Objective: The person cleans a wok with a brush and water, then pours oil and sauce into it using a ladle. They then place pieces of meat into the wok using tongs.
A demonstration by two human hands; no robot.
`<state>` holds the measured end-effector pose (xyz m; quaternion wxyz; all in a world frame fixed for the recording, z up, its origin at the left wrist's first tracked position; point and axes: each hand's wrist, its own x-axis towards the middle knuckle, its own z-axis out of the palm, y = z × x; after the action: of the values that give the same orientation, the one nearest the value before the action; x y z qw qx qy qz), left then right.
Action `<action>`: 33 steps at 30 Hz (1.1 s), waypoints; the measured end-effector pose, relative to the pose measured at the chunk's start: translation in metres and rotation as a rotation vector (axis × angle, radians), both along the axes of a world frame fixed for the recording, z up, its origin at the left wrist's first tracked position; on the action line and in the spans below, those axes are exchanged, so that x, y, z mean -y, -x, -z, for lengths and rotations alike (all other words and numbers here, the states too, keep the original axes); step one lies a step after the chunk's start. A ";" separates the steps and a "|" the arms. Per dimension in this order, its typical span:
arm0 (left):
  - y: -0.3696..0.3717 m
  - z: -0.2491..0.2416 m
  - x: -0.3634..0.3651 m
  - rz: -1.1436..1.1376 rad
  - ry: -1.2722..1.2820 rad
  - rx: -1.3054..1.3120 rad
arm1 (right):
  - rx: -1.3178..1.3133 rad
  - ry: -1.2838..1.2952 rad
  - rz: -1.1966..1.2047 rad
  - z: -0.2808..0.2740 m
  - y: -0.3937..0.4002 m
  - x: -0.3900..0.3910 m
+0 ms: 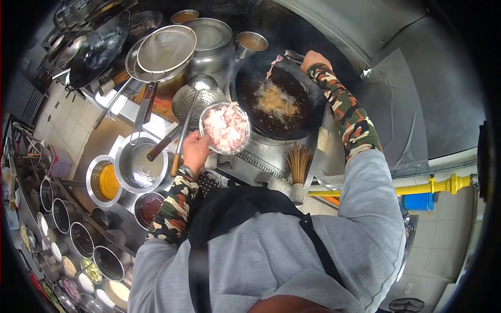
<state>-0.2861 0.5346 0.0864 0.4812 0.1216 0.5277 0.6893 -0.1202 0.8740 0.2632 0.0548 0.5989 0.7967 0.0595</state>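
My left hand (197, 148) grips the rim of a metal bowl (247, 136) heaped with pale pink raw meat pieces (227, 127). The bowl is beside the near left rim of a black wok (248, 86). Inside the wok, golden pieces (276, 100) bubble in dark oil. At the wok's far right, my right hand (315, 61) is closed around a dark tongs-like tool (295, 56). A strip of raw meat (272, 67) hangs from the tool's end, over the oil. The tool's exact shape is hard to make out.
Left of the wok are a perforated skimmer (185, 107), a ladle (202, 82) and a round sieve (167, 49). A bamboo brush (298, 167) stands near my front. Pots (141, 161) and several ingredient containers fill the left side. A yellow pipe (412, 187) runs at right.
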 end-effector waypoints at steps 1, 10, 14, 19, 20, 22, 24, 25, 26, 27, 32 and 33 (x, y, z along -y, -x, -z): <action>0.000 0.002 -0.002 0.013 0.006 -0.019 | -0.004 -0.004 0.006 -0.001 -0.001 -0.001; -0.006 0.002 -0.002 0.022 0.020 -0.053 | -0.022 0.001 -0.086 0.001 -0.002 0.012; -0.003 0.001 0.002 0.022 0.034 -0.125 | -0.010 0.126 -0.537 -0.046 -0.010 0.094; -0.009 0.012 -0.016 0.055 -0.085 -0.118 | 0.233 -0.057 -0.873 -0.031 -0.018 0.182; -0.012 0.008 -0.018 0.075 -0.083 -0.153 | 0.265 -0.134 -0.875 -0.022 -0.020 0.190; -0.019 -0.004 -0.021 0.110 -0.087 -0.189 | 0.301 -0.165 -0.855 -0.014 -0.030 0.194; -0.026 -0.018 -0.026 0.064 -0.086 -0.092 | 0.288 -0.151 -0.810 -0.014 -0.041 0.190; -0.027 -0.019 -0.029 0.065 -0.093 -0.093 | 0.284 -0.146 -0.744 -0.021 -0.048 0.190; -0.028 -0.018 -0.031 0.049 -0.077 -0.087 | 0.261 -0.112 -0.698 -0.029 -0.055 0.190; -0.030 -0.018 -0.033 0.032 -0.060 -0.080 | 0.239 -0.085 -0.666 -0.040 -0.061 0.192; -0.034 -0.006 -0.046 0.097 -0.088 -0.164 | 0.146 -0.066 -0.601 -0.070 -0.086 0.189; -0.034 -0.002 -0.048 0.116 -0.089 -0.197 | 0.080 -0.027 -0.581 -0.076 -0.091 0.188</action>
<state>-0.2525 0.5822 0.0886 0.4601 0.2403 0.5334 0.6679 -0.0297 0.6857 0.3396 0.0587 0.3436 0.9312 0.1068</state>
